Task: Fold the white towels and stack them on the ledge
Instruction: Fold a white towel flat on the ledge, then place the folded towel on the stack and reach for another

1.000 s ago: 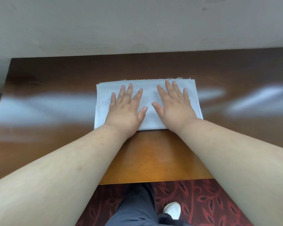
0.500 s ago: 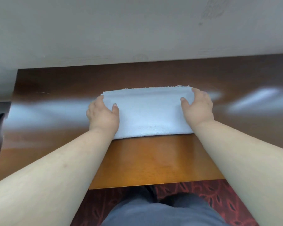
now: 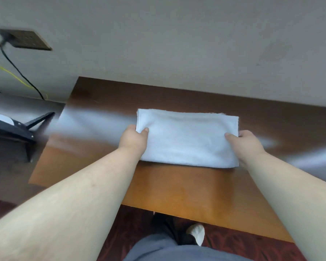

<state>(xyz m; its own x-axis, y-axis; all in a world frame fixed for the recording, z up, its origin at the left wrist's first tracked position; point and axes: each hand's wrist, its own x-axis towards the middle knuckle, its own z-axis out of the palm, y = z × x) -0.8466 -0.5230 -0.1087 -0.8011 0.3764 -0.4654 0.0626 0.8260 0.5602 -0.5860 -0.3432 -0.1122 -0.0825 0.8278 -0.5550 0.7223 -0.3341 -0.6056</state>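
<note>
Head: wall socket (image 3: 23,39) (cable (image 3: 19,72)) far left

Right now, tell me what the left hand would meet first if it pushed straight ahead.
The left hand grips the folded white towel. Beyond it lies bare wooden tabletop, then probably the wall; depth is unclear.

Dark wall socket (image 3: 24,39) at 10 o'clock, black cable (image 3: 17,69) and yellow cable (image 3: 9,74) trailing below. Black stand (image 3: 21,129) at 9. Red patterned carpet (image 3: 233,243), white shoe (image 3: 197,232) at 6.
</note>
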